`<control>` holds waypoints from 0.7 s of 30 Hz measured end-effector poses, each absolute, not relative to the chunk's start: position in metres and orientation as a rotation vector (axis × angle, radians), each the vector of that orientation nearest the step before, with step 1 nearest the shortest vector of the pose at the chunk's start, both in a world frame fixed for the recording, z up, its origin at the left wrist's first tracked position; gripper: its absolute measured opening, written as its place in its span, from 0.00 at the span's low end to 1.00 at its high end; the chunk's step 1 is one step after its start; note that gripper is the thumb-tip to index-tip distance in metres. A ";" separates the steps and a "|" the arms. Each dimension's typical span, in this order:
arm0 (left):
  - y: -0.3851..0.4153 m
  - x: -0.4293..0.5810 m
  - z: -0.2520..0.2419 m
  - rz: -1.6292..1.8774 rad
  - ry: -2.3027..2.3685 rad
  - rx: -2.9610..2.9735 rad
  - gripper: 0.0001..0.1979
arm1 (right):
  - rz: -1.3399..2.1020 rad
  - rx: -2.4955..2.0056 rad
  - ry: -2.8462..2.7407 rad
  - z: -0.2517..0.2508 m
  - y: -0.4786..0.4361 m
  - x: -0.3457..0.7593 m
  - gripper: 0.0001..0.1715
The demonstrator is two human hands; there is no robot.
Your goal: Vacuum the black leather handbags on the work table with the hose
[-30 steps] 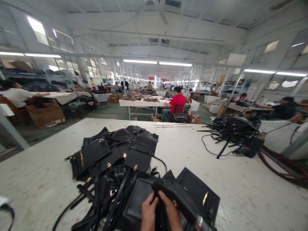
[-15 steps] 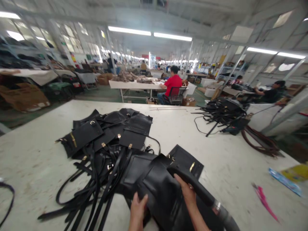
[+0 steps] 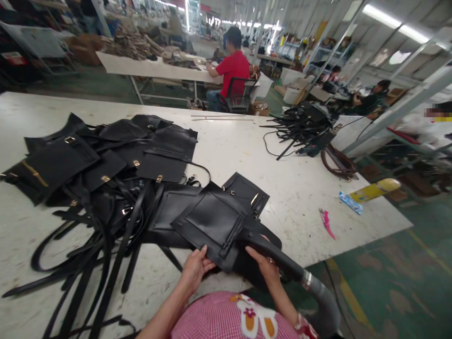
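Observation:
My left hand [image 3: 197,266] pinches the near edge of a black leather bag piece [image 3: 213,219], thumb on top and fingers beneath. This piece has a raised stitched rectangle and lies tilted over other black leather. My right hand [image 3: 264,263] is closed around a black hose nozzle [image 3: 278,256], partly hidden by it. The nozzle's tip rests by the right edge of the leather piece. A metal clamp [image 3: 307,279] joins it to a grey hose [image 3: 323,299]. Behind lies another black bag piece [image 3: 240,193] with gold hardware.
Black bag pieces [image 3: 165,162] and long straps [image 3: 102,245] are heaped on the left of the white table [image 3: 226,146]. Farther right lie black straps [image 3: 300,120], a brown coil [image 3: 337,162], pink snips [image 3: 326,223] and a yellow bottle [image 3: 374,189]. A person in red [image 3: 233,70] sits beyond.
The view has tipped down and turned right. The leather piece now lies flatter, showing its stitched rectangle, with my left hand on its near edge. The nozzle stays in my right hand.

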State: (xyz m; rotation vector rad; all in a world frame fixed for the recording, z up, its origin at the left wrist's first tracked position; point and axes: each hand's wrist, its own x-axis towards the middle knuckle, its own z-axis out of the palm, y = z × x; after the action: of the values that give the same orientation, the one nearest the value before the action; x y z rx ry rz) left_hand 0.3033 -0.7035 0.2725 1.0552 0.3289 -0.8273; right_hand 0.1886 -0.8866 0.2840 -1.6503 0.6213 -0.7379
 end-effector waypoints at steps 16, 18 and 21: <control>-0.732 0.295 0.270 -0.589 0.307 1.071 0.07 | -0.685 -1.806 0.437 0.277 -0.874 0.244 0.21; -0.736 0.292 0.272 -0.618 0.314 1.070 0.07 | -0.719 -1.775 0.475 0.283 -0.879 0.241 0.22; -0.743 0.284 0.273 -0.741 0.368 1.093 0.07 | -0.676 -1.706 0.477 0.288 -0.889 0.221 0.23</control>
State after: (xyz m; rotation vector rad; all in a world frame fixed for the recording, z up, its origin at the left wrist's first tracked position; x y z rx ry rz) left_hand 0.2837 -0.7427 0.2730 1.0931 0.3678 -0.7414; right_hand 0.2210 -0.8887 0.2880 -1.7064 0.4772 -0.6762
